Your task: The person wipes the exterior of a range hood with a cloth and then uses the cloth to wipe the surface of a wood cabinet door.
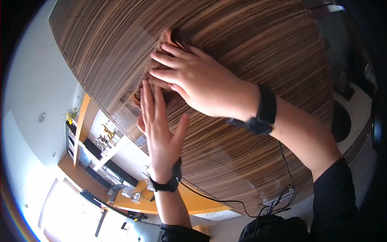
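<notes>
A fuzzy brown cloth (pixel 164 37), folded or bunched, lies against a glossy surface with a striped wood grain (pixel 242 39). My right hand (pixel 187 69) presses on it with spread fingers, the thumb at its lower edge. Just below, my left hand (pixel 158 121) has its fingertips over the cloth's lower end, with the palm flat and the thumb held apart. How far the fingers curl around the cloth is hidden. Each wrist wears a black band, and a thin black cable runs from each band.
Cables (pixel 279 202) bunch at the surface's lower edge, close to my body. Beyond its left edge are shelves with a gold figurine (pixel 109 133), flowers (pixel 71 116) and an orange-yellow desk (pixel 175 201). At the right is a pale ledge (pixel 356 112) with a dark round object (pixel 341 122).
</notes>
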Available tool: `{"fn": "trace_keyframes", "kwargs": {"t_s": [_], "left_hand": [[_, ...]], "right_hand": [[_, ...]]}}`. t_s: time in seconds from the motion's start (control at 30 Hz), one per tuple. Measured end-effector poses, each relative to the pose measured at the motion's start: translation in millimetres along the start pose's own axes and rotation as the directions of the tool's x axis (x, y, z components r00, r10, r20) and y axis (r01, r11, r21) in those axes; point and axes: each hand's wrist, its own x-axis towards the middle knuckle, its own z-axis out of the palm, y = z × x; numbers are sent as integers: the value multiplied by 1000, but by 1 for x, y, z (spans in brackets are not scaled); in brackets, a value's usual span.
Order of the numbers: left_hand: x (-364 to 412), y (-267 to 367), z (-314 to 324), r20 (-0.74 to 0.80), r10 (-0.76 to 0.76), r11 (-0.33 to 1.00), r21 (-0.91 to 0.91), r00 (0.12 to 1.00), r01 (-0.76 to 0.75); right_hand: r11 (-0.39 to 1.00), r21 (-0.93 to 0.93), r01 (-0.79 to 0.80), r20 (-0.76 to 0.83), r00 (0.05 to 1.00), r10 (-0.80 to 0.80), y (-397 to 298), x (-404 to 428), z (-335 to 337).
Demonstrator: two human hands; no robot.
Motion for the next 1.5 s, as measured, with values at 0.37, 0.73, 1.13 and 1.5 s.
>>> {"fn": "trace_keyframes", "kwargs": {"t_s": [0.37, 0.73, 1.13, 1.5], "left_hand": [[-227, 72, 81, 356, -38, 997, -47, 934, 58], [-114, -4, 23, 117, -155, 988, -9, 981, 157], [-54, -100, -7, -185, -187, 982, -69, 965, 177], [-213, -24, 48, 92, -247, 968, -29, 965, 251]], "right_hand": [[950, 61, -307, 564, 795, 221, -98, -229, -20], [995, 45, -86, 267, 961, 71, -77, -75, 40], [997, -18, 73, 24, 997, -72, -86, 68, 99], [985, 170, 30, 493, 863, -112, -114, -113, 71]]}}
